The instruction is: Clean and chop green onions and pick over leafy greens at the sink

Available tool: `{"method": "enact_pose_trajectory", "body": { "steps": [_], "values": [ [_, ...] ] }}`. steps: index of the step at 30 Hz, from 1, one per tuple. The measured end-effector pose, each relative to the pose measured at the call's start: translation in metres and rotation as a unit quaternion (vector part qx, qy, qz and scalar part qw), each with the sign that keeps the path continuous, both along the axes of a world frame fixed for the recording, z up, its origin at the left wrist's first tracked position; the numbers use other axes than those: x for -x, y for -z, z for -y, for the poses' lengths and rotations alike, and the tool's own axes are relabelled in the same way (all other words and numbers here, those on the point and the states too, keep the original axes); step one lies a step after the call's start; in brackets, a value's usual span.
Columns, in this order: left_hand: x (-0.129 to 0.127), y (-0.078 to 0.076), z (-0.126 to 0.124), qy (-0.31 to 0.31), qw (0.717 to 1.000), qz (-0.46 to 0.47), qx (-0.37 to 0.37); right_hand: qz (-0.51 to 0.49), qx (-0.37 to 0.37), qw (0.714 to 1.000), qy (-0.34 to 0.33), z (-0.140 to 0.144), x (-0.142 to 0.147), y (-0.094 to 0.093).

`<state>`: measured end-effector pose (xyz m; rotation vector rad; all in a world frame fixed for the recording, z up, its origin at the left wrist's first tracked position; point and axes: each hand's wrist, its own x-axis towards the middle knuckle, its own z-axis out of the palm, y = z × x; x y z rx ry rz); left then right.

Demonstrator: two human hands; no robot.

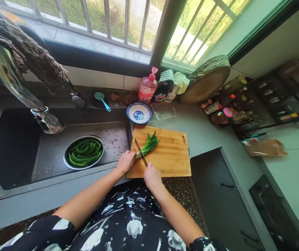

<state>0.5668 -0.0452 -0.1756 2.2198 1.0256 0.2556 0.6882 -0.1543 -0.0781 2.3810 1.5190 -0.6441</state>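
A bunch of green onions lies across the wooden cutting board, its green tops pointing up and to the right. At the board's left edge my left hand is closed round the pale end of the bunch. My right hand is wrapped round the handle of a knife. The blade crosses the bunch just right of my left fingers; whether it has cut in, I cannot tell. Behind the board stands a blue and white plate, showing nothing on it.
Left of the board is a sink holding a bowl of green peppers. A faucet reaches over it. Pink soap bottle and round chopping block stand by the window; several bottles fill the right corner.
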Motion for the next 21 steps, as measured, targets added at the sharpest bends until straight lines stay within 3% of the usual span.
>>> {"method": "enact_pose_trajectory", "body": {
  "steps": [4, 8, 16, 19, 21],
  "values": [
    [-0.002, 0.003, 0.004, -0.016, 1.0, -0.017, -0.005, 0.012, 0.016, 1.0, -0.021, 0.01, -0.003, -0.002],
    [-0.003, 0.006, 0.005, -0.013, 1.0, -0.024, -0.015, 0.0, 0.042, 0.999, -0.034, 0.001, -0.008, 0.0],
    [0.0, 0.009, 0.015, -0.005, 1.0, 0.02, -0.019, -0.032, 0.011, 0.999, -0.029, -0.027, -0.009, 0.042],
    [0.006, 0.006, 0.015, -0.036, 0.997, 0.057, 0.034, -0.036, -0.004, 0.999, -0.027, -0.024, -0.012, 0.04],
    [0.012, 0.002, 0.012, -0.121, 0.982, 0.075, 0.123, -0.058, -0.03, 0.997, -0.036, -0.016, -0.018, 0.029]
  ]
}}
